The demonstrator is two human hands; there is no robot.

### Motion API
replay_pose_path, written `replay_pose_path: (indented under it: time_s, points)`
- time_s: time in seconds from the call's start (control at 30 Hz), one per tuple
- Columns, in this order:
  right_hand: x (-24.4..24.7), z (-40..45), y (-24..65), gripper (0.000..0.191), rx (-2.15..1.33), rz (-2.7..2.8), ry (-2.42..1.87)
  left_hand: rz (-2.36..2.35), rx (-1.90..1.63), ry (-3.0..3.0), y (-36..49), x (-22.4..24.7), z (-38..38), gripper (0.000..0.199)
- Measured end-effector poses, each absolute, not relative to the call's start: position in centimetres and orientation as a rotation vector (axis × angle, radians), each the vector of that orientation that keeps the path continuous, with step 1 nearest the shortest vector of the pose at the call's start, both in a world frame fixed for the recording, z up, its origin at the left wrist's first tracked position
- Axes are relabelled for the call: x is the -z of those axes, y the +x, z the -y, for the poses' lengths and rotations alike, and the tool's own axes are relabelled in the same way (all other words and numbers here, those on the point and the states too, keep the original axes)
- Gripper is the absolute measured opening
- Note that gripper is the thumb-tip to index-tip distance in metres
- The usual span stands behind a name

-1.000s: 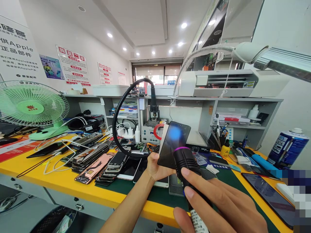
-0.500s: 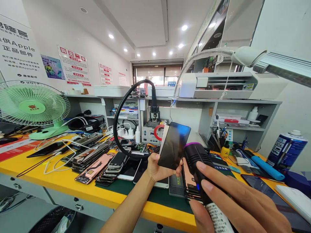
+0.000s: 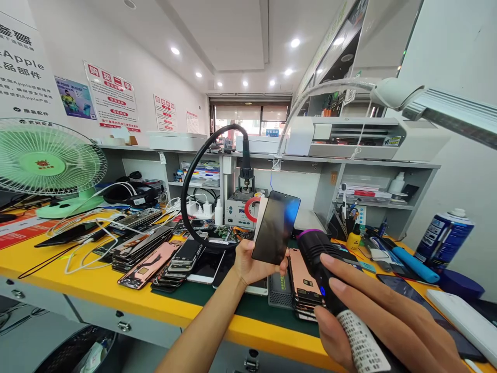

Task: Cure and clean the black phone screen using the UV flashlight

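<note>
My left hand is closed around the lower edges of a dark smartphone, held tilted above the bench. A bluish glow shows near the top right of its black screen. Behind its left edge a pale flat piece shows in part. My right hand grips a black flashlight with a purple ring at its head and a white printed label on its body. A small blue light glows on its side. The flashlight's head points toward the phone, apart from it. Below lie copper-coloured phone screen parts in a stack.
Stacks of phone parts cover the yellow bench on the left, near a green fan. A black hose loops up behind the phone. A blue spray can, a pen holder and a lamp arm are at right.
The view has shifted slightly. Both hands keep their grips, and the flashlight still points at the phone from about the same distance.
</note>
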State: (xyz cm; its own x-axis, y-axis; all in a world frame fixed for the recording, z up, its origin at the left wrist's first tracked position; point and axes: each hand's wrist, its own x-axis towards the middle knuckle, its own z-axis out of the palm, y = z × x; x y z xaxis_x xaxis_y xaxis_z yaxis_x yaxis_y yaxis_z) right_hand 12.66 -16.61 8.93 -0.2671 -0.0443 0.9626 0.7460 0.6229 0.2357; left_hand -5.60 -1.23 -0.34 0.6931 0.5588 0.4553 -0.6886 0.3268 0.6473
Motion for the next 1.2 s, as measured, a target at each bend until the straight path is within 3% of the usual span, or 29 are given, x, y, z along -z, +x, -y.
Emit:
replay_pose_path:
  time_s: [0.57, 0.93, 1.2]
  points:
    - [-9.2, 21.3, 9.6, 0.017, 0.901, 1.76, -0.598, 0.246, -0.854, 0.875, -6.5, 0.3, 1.0, 0.06]
    - [-9.4, 25.0, 10.8, 0.021, 0.998, 1.967, -0.682, 0.252, -0.865, 0.881, -6.8, 0.4, 1.0, 0.065]
    - [-8.3, 26.1, 10.1, 0.018, 0.971, 1.777, -0.669, 0.252, -0.863, 0.893, -6.8, 0.3, 1.1, 0.064]
